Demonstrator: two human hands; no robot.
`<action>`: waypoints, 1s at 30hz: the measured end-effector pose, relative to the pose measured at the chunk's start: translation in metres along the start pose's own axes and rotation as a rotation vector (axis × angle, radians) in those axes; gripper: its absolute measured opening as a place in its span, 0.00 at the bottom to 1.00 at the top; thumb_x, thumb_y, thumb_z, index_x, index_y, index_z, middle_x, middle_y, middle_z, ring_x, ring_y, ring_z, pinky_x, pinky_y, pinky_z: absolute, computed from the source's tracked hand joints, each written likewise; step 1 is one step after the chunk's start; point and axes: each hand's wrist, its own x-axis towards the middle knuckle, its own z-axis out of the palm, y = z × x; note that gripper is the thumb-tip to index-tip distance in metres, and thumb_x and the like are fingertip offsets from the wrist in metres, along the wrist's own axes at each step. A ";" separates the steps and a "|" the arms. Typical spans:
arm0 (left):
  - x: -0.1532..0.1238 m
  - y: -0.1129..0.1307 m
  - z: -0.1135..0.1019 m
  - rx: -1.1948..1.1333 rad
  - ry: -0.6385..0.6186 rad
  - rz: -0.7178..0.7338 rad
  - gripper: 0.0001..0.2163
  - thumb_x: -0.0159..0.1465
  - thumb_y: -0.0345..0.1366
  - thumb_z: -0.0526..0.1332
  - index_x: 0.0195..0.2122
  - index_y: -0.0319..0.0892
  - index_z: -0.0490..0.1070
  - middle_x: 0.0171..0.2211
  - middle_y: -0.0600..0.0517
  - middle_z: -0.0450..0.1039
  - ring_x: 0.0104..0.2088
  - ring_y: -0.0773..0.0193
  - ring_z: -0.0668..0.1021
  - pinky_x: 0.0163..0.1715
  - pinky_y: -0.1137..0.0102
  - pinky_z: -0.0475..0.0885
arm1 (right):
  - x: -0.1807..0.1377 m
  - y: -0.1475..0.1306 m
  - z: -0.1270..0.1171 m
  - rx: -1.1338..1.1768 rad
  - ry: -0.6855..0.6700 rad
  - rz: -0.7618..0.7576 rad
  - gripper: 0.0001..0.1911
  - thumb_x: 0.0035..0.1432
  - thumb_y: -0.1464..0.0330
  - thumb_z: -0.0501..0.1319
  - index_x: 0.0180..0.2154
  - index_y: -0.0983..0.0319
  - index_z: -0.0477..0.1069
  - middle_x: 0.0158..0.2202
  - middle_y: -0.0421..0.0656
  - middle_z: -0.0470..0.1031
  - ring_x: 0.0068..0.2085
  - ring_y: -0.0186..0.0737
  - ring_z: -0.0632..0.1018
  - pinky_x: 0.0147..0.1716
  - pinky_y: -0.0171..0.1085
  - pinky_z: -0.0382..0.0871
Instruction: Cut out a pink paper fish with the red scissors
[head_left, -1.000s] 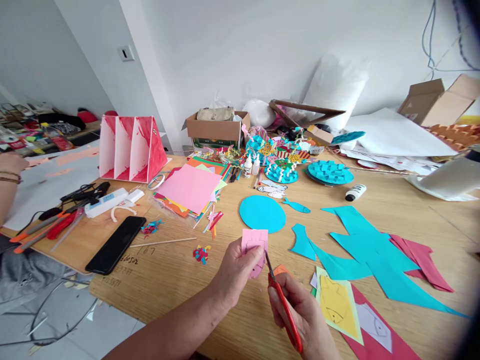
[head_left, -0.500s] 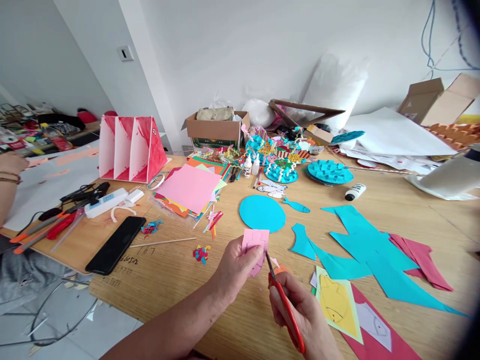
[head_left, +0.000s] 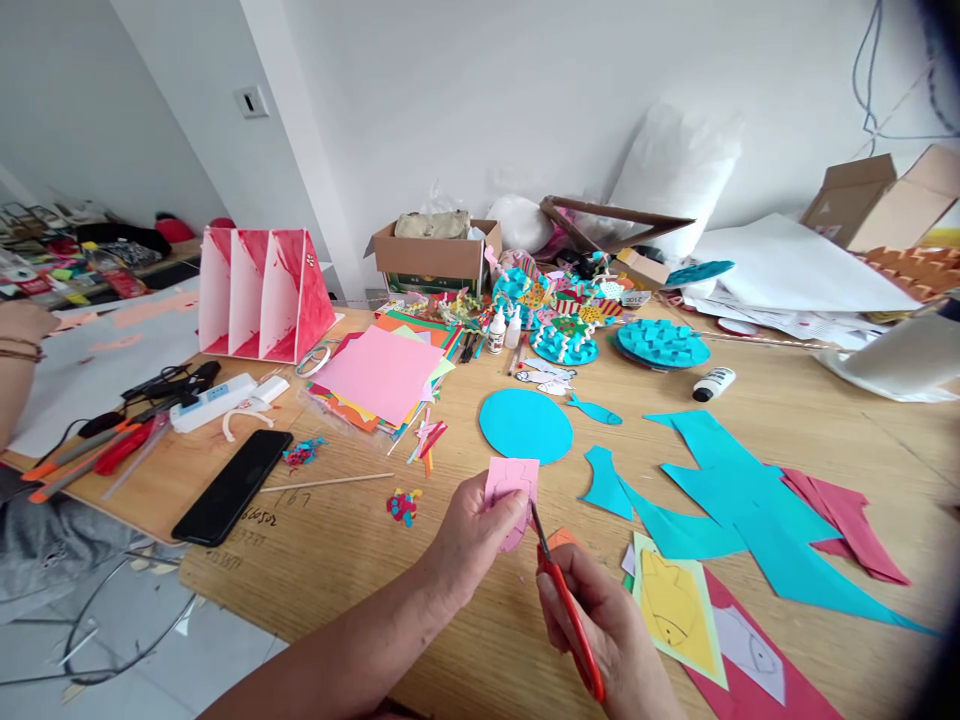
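My left hand (head_left: 471,540) pinches a small pink paper piece (head_left: 511,484) with a pencilled outline, held upright above the wooden table (head_left: 337,570). My right hand (head_left: 611,630) grips red-handled scissors (head_left: 568,610); their blades reach up into the lower right edge of the pink paper. A yellow sheet with a drawn fish (head_left: 671,610) lies just right of my right hand.
A teal paper circle (head_left: 526,425) and teal offcuts (head_left: 735,500) lie beyond my hands. A stack of coloured paper (head_left: 382,380), a black phone (head_left: 232,487), glue bottles (head_left: 495,332) and cardboard boxes (head_left: 435,255) crowd the table. Another person's arm (head_left: 19,350) shows at the far left.
The scissors and pink paper stay together almost in place; my hands shift only slightly as the blades work at the paper's edge.
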 end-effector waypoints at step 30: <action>0.002 0.000 -0.006 0.068 -0.059 0.023 0.12 0.55 0.41 0.56 0.21 0.41 0.57 0.19 0.58 0.51 0.21 0.72 0.55 0.21 0.75 0.51 | 0.001 -0.001 -0.005 -0.045 -0.090 0.003 0.16 0.48 0.57 0.61 0.20 0.59 0.59 0.12 0.31 0.56 0.14 0.28 0.59 0.13 0.29 0.52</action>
